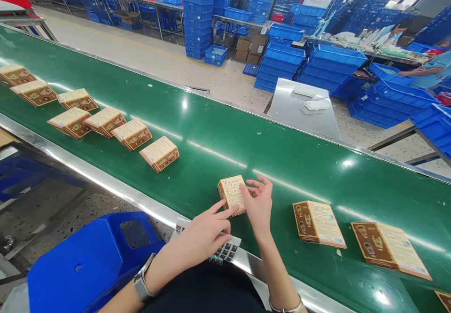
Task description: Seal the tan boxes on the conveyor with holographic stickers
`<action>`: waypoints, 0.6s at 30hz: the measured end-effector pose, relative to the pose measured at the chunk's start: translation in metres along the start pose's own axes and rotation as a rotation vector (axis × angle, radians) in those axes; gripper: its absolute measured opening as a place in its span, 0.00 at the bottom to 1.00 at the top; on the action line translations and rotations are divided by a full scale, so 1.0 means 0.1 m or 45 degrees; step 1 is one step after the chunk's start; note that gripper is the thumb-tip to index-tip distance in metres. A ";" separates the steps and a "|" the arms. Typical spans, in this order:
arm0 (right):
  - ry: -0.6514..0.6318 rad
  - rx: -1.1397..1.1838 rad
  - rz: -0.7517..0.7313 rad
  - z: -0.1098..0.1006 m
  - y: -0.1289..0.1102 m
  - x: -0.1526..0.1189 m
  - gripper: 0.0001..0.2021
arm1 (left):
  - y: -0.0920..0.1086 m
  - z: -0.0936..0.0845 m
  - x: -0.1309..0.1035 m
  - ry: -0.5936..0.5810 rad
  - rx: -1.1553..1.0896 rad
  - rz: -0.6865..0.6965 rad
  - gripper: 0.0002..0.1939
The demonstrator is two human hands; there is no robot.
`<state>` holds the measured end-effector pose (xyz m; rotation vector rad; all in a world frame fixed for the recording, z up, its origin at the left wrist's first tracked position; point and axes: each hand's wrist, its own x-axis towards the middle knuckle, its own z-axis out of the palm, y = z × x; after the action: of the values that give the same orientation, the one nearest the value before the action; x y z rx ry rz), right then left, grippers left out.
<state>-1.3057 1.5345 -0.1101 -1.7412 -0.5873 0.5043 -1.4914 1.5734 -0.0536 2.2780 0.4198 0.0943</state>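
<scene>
My left hand (206, 230) is pressing two extended fingers to the small carton (234, 191), its thumb crossing a patterned sheet (230, 250) (whether it's gripping that, I can't tell). My right hand (260, 205), loosely open, is touching the carton's top. The carton is resting on the green belt (225, 136); beyond, blue crates (199, 17) are standing stacked.

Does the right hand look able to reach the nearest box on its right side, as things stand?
Probably yes: between the right hand and that box I see only green belt, though the hand is busy at another box.
</scene>
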 end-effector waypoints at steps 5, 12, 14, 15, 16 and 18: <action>-0.019 0.000 -0.044 -0.43 -0.10 0.12 0.21 | 0.12 -0.09 0.08 0.015 0.037 -0.038 0.08; -0.938 0.023 -0.257 -0.89 -0.64 -0.49 0.23 | 0.39 -0.53 0.14 0.021 -0.063 -0.080 0.11; -0.932 0.040 -0.233 -0.90 -0.71 -0.55 0.19 | 0.46 -0.60 0.18 0.038 -0.058 -0.033 0.07; -0.897 0.041 -0.228 -0.90 -0.72 -0.55 0.16 | 0.49 -0.62 0.20 0.059 -0.028 -0.020 0.10; -0.855 0.040 -0.223 -0.90 -0.72 -0.54 0.15 | 0.50 -0.64 0.20 0.093 0.019 -0.019 0.15; -0.787 0.040 -0.215 -0.94 -0.70 -0.52 0.15 | 0.50 -0.65 0.19 0.154 0.122 -0.035 0.17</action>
<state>-1.2973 1.4457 -0.0181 -1.4766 -1.1417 0.9341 -1.4730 1.5944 0.0252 2.3672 0.5293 0.2028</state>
